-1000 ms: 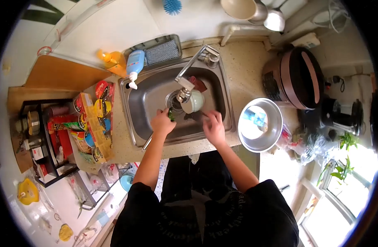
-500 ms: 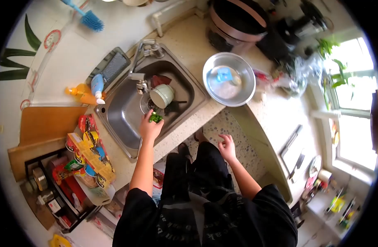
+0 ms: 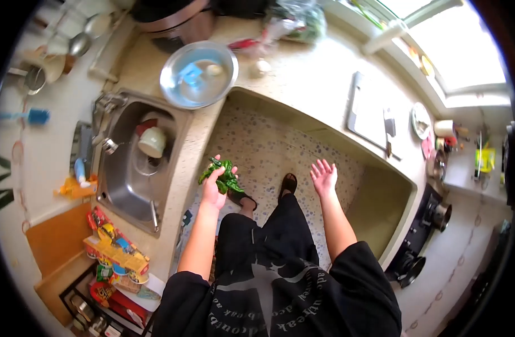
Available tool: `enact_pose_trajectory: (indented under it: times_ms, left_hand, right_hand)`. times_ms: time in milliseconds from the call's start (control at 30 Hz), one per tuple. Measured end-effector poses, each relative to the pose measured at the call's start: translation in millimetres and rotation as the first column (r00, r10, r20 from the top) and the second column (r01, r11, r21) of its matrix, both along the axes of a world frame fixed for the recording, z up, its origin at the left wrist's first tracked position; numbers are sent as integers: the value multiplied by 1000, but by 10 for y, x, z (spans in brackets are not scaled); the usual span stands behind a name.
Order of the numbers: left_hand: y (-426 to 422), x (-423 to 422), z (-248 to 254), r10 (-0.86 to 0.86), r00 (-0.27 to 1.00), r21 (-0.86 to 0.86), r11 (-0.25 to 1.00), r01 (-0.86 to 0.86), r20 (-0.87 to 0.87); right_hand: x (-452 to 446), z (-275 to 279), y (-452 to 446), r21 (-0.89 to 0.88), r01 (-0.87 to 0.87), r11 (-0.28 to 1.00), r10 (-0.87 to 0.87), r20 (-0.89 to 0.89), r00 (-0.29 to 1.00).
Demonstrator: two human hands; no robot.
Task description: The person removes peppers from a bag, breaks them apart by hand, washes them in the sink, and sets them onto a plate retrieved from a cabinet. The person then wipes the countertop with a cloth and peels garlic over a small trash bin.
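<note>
My left hand (image 3: 214, 192) is closed around a bunch of wrinkled green peppers (image 3: 228, 181), held over the floor just off the counter edge by the sink. My right hand (image 3: 324, 177) is raised on the other side of my body, its fingers spread and nothing in it. Left of the peppers is the steel sink (image 3: 128, 191), where a pale green bowl (image 3: 152, 142) lies tilted. A metal basin (image 3: 199, 101) with a blue item inside stands on the counter beyond my left hand.
A cutting board (image 3: 365, 108) and a knife (image 3: 389, 130) lie on the right-hand counter. Farther right is a black stove (image 3: 410, 247). Snack boxes (image 3: 117, 247) are stacked left of me. A plastic bag (image 3: 299, 22) sits at the back. The counter edge curves around me.
My left hand has moved from above the sink to over the floor, carrying the peppers. My body and view have turned right. The right hand has opened more, its fingers spread.
</note>
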State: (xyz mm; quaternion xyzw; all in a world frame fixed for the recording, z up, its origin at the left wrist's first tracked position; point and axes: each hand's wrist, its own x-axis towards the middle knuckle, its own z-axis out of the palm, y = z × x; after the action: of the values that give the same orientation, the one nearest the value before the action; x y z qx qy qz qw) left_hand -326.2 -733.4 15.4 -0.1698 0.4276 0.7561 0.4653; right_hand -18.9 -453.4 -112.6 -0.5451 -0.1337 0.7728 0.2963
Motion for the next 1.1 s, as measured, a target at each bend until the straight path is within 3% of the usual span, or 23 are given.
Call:
enact_pose_trajectory:
  times_ms: [133, 333, 467, 600, 633, 700, 800, 867, 933, 1000, 1067, 1100]
  left_hand:
    - [609, 709, -383, -73, 979, 131, 990, 49, 192]
    - [1500, 1646, -796, -83, 954, 109, 993, 53, 288]
    - [1918, 2079, -976, -28, 950, 86, 996, 1, 311]
    - [2223, 2306, -987, 34, 954, 83, 995, -62, 297]
    - [2251, 2350, -986, 40, 958, 72, 995, -62, 284]
    - [2278, 2407, -987, 44, 964, 41, 998, -56, 263]
    - [2287, 2442, -949, 55, 967, -33, 998, -48, 248]
    - [2225, 2431, -1009, 69, 967, -59, 997, -56, 244]
    - [2157, 2406, -1099, 80, 965, -83, 995, -61, 250]
    - [2111, 2397, -1147, 79, 965, -94, 994, -57, 252]
    - [2104, 2371, -1116, 86, 961, -121, 991, -56, 263]
    - [2077, 2373, -1163, 65, 965, -112, 993, -37, 256]
  right_hand:
    - [197, -5, 603, -75, 300, 951, -308, -169, 936]
    - [271, -236, 1583, -251, 540, 804, -592, -434, 679]
    - [226, -33, 1946, -313, 513, 799, -583, -611, 535]
    - [407, -441, 2049, -265, 396, 879, -449, -737, 504]
    - [436, -498, 2020, -279, 446, 850, -509, -650, 563]
    - [668, -585, 1803, -336, 390, 857, -514, -539, 667]
    - [1164, -368, 1285, -335, 303, 892, -430, -423, 798]
    - [1774, -468, 920, -268, 153, 951, -292, -624, 725]
    - [2257, -305, 715, -322, 213, 922, -300, -248, 921]
    - [2870, -239, 578, -182, 151, 972, -151, 13, 988]
    - [3198, -131, 538, -66, 95, 993, -55, 453, 890]
    - [3366, -113, 535, -34, 16, 999, 4, 533, 846]
